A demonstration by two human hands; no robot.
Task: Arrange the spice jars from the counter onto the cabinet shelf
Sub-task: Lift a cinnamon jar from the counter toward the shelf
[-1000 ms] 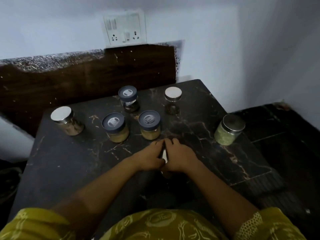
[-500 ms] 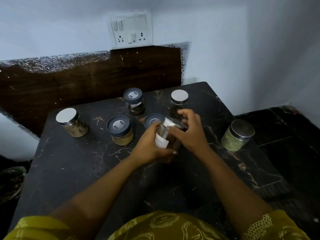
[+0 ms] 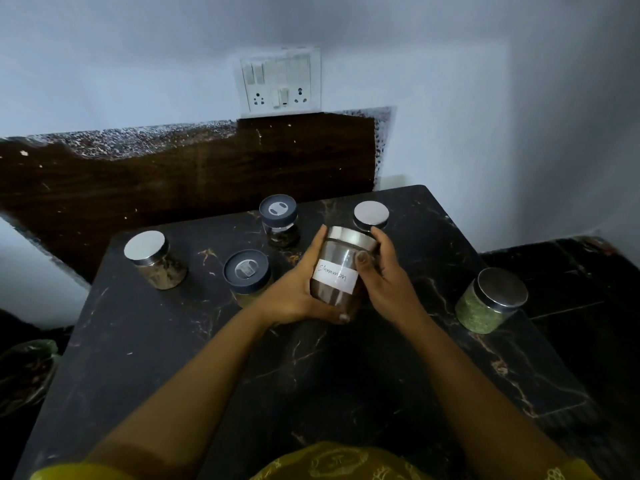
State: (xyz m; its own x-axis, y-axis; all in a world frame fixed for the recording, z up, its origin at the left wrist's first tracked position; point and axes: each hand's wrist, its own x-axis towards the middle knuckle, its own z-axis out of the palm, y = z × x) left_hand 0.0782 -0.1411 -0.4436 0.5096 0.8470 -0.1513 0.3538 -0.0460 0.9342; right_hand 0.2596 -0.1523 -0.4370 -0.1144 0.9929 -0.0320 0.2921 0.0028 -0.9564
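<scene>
Seems to be the pick-up stage for one jar, with nothing yet on the shelf as far as can be judged. Held just above the black, gold-veined marble tabletop [image 3: 166, 348], near its middle and in front of the rear jars: a clear glass spice jar with a brushed steel lid [image 3: 337, 268], tilted with the lid away from the camera.

Cradled by the left hand [image 3: 294, 299], with the thumb under the lower edge. Clasped on the other side by the right hand [image 3: 389, 282], with the thumb flat on the glass. Both grips wrapped around this same jar.

Filled with dark brown powder. Marked by a white paper label [image 3: 334, 280], handwritten, apparently "Cinnamon". Smooth glass, so likely slippery, and better supported from beneath.

Next, probably: turning toward the cabinet shelf, not in view here, then setting the jar down upright.

Left waiting: a steel-lidded jar of green flakes [image 3: 488, 301] to the right, and two dark-lidded and two silver-lidded jars behind and to the left.
</scene>
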